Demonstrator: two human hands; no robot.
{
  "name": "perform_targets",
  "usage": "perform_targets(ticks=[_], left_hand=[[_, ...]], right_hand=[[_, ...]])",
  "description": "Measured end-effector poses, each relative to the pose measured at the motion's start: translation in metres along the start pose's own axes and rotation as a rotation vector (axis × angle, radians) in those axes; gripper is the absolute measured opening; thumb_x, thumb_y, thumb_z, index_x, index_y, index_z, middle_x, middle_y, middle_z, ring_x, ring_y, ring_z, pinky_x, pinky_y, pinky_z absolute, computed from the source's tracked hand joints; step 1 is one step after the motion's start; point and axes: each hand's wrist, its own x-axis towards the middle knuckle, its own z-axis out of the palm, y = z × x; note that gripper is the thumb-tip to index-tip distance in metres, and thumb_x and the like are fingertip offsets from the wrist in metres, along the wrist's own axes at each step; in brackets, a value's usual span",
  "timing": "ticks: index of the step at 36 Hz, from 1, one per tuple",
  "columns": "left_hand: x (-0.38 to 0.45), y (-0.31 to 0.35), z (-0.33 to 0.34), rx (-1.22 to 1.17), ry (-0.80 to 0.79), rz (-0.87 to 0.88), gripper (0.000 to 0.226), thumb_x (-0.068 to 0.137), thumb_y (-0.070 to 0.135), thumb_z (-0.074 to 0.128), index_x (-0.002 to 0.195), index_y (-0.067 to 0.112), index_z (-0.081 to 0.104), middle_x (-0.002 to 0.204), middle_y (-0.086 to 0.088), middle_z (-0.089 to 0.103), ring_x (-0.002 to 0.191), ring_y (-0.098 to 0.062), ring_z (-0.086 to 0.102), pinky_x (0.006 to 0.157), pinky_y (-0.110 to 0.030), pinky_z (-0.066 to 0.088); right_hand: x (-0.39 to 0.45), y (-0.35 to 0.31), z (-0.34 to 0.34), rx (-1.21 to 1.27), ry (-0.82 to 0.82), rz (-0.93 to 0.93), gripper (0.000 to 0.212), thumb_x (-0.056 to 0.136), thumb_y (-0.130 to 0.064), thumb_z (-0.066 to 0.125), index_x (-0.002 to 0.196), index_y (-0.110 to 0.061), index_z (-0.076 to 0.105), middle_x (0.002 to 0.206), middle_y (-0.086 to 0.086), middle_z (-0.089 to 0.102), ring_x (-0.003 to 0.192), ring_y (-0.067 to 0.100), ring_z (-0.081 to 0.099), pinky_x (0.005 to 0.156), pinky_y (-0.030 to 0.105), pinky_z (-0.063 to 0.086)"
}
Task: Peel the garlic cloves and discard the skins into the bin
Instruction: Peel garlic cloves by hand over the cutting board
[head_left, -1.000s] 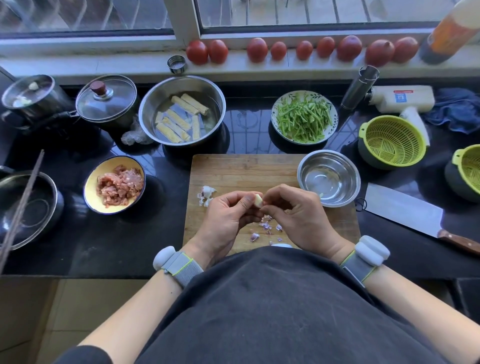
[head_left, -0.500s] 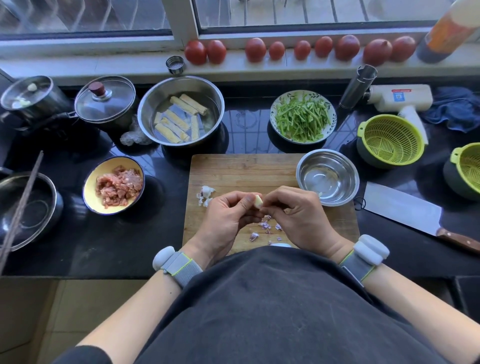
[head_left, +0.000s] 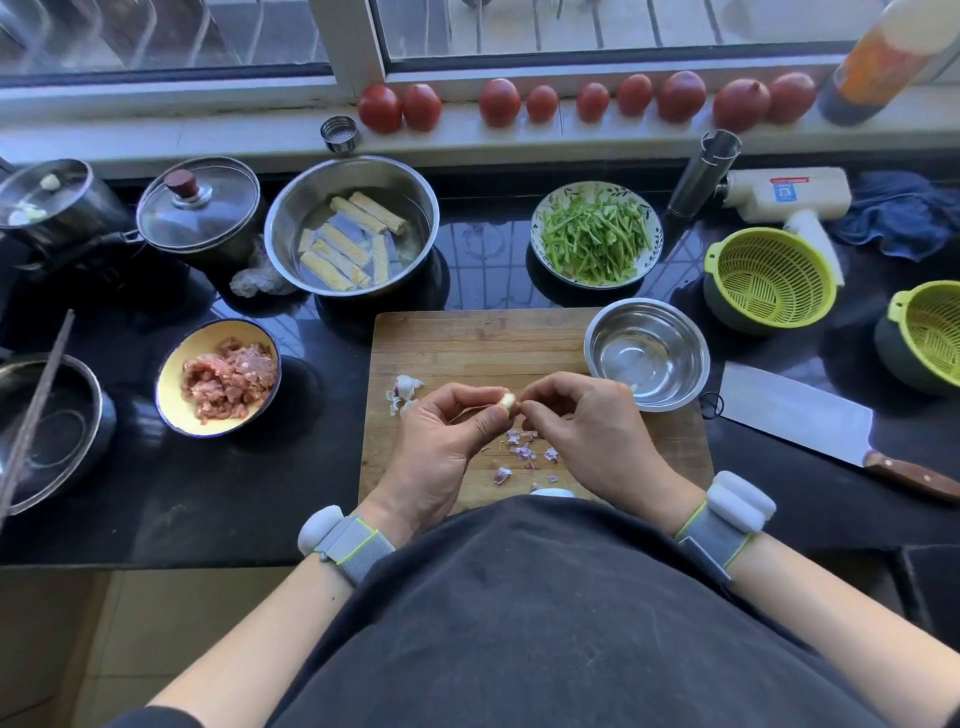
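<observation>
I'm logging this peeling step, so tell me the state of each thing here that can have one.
garlic clove: mostly bare, pinched between both hands
left hand: grips the clove
right hand: pinches at the clove's end
garlic skins: scattered on the cutting board
small steel bowl: upright, looks empty
lidded pot: lid on
cleaver: lying flat, untouched
</observation>
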Motion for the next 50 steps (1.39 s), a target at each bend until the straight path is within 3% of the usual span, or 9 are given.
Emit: perform_targets(ticks=[7,16,22,32,35,38,43,50], left_hand=[[0.0006,0.0005,0.0012,0.202,0.033,0.062,0.019,0.077,-0.005,0.078,0.094,-0.006,0.07,0.096,-0.019,0.075,0.092,-0.024,0.072,0.087,-0.034,0.059],[-0.001,0.0041,0.0018,0.288,0.04,0.087,0.017,0.078,-0.006,0.077,0.094,-0.008,0.072,0.092,-0.017,0.076,0.086,-0.022,0.072,0.083,-0.031,0.06],[0.0002,0.0043,0.0048,0.299,0.022,0.087,0.015,0.078,-0.004,0.078,0.093,-0.003,0.074,0.089,-0.014,0.077,0.085,-0.02,0.072,0.083,-0.03,0.059],[0.0005,0.0025,0.0036,0.271,-0.014,0.065,0.019,0.081,0.003,0.076,0.098,-0.003,0.074,0.095,-0.02,0.075,0.089,-0.025,0.072,0.091,-0.041,0.059],[0.0002,0.0026,0.0037,0.244,-0.017,0.056,0.025,0.079,0.009,0.076,0.101,-0.004,0.073,0.098,-0.023,0.074,0.09,-0.027,0.071,0.091,-0.041,0.059],[0.0003,0.0023,0.0032,0.22,-0.018,0.052,0.018,0.086,0.002,0.071,0.102,-0.005,0.073,0.098,-0.022,0.074,0.089,-0.027,0.072,0.087,-0.037,0.06],[-0.0007,0.003,0.0041,0.182,-0.018,0.047,0.016,0.086,0.004,0.068,0.1,-0.002,0.073,0.094,-0.018,0.075,0.087,-0.027,0.071,0.085,-0.035,0.06],[0.0005,0.0012,0.0046,0.109,-0.009,0.02,0.013,0.087,0.003,0.068,0.099,-0.002,0.071,0.09,-0.015,0.076,0.082,-0.023,0.073,0.081,-0.031,0.06]], right_hand=[[0.0019,-0.0038,-0.0019,-0.158,0.047,-0.141,0.004,0.087,-0.013,0.075,0.086,-0.016,0.078,0.076,-0.009,0.073,0.07,0.007,0.067,0.069,0.031,0.057],[0.0032,-0.0015,-0.0014,-0.13,0.02,-0.136,0.009,0.084,-0.011,0.072,0.077,-0.016,0.072,0.069,-0.008,0.068,0.065,0.01,0.064,0.063,0.032,0.054],[0.0041,0.0001,-0.0028,-0.106,0.007,-0.159,0.008,0.082,-0.014,0.072,0.075,-0.016,0.067,0.069,-0.008,0.065,0.067,0.012,0.061,0.063,0.034,0.052],[0.0029,0.0,-0.0007,-0.069,0.037,-0.122,0.015,0.079,-0.011,0.071,0.069,-0.013,0.061,0.065,-0.004,0.06,0.065,0.015,0.056,0.061,0.034,0.048],[0.0027,-0.0002,0.0009,-0.049,0.035,-0.089,0.014,0.079,-0.009,0.072,0.069,-0.013,0.062,0.066,-0.003,0.061,0.066,0.015,0.057,0.062,0.032,0.048],[0.0025,-0.0015,0.0014,-0.032,0.027,-0.067,0.012,0.079,-0.007,0.071,0.071,-0.012,0.064,0.066,-0.001,0.062,0.066,0.016,0.058,0.062,0.03,0.048],[0.0018,-0.003,0.0013,0.024,0.014,-0.023,0.015,0.081,-0.005,0.071,0.071,-0.014,0.065,0.064,-0.001,0.062,0.062,0.014,0.057,0.057,0.018,0.045],[0.0024,-0.0014,0.0027,0.082,0.003,0.033,0.014,0.082,-0.007,0.07,0.072,-0.016,0.066,0.064,0.002,0.065,0.062,0.02,0.06,0.06,0.036,0.053]])
